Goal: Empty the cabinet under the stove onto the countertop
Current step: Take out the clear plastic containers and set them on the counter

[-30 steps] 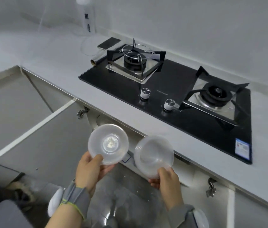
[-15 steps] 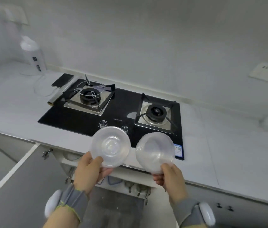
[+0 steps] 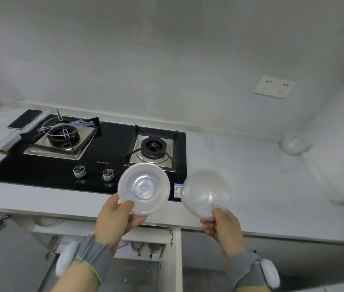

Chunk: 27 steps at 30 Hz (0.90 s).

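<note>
**Two clear plastic bowls, both held above the table (image 3: 251,182).** Left bowl (image 3: 143,188): shallow, round, tilted so that its inside and embossed base face me. My left hand (image 3: 114,220) pinches its near rim, thumb on the inner side. It hangs over the front edge of the stove (image 3: 107,150). Right bowl (image 3: 204,193): finely ribbed wall, tilted, gripped at its lower rim by my right hand (image 3: 223,230). The bowls are side by side and apart. The cabinet (image 3: 137,270) below stands open.

Shining flat and soft above the black glass two-burner stove (image 3: 112,144); darkening below it, bending and smearing right of it.
</note>
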### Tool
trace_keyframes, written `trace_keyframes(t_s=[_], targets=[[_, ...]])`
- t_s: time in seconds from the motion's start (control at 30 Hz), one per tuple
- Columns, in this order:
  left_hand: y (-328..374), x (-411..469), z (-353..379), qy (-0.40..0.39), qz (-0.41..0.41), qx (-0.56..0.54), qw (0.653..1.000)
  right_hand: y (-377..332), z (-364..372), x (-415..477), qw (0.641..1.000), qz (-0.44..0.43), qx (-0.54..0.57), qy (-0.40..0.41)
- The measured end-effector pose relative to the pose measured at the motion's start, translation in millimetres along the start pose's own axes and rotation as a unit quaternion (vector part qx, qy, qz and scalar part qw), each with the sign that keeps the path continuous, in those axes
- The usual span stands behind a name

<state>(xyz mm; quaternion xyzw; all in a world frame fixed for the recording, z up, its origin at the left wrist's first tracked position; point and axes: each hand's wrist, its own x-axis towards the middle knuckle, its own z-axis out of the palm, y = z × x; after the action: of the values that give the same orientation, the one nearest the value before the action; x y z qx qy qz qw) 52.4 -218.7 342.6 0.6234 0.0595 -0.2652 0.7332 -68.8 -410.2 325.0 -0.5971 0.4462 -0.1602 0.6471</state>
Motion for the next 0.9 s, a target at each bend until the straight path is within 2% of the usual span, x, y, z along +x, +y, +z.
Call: trace_keyframes(t_s=[0.13, 0.33, 0.5, 0.9], targets=[[-14.3, -9.3, 52.0, -0.007, 0.004, 0.01, 1.0, -8.2, -52.2, 25.2, 1.0, 0.002, 0.006, 0.001], [-36.7, -14.3, 174.5, -0.003, 0.017, 0.005, 1.0, -34.0, -168.0, 86.2, 1.0, -0.006, -0.01, 0.0], [-46.3, -10.9, 242.6, -0.014, 0.013, 0.018, 1.0, -45.5, -224.1, 123.2, 1.0, -0.006, -0.005, 0.018], [-52.2, 11.7, 312.0, -0.052, -0.004, 0.005, 0.999, -60.3, -250.7, 165.1, 0.995, 0.008, 0.072, 0.072]])
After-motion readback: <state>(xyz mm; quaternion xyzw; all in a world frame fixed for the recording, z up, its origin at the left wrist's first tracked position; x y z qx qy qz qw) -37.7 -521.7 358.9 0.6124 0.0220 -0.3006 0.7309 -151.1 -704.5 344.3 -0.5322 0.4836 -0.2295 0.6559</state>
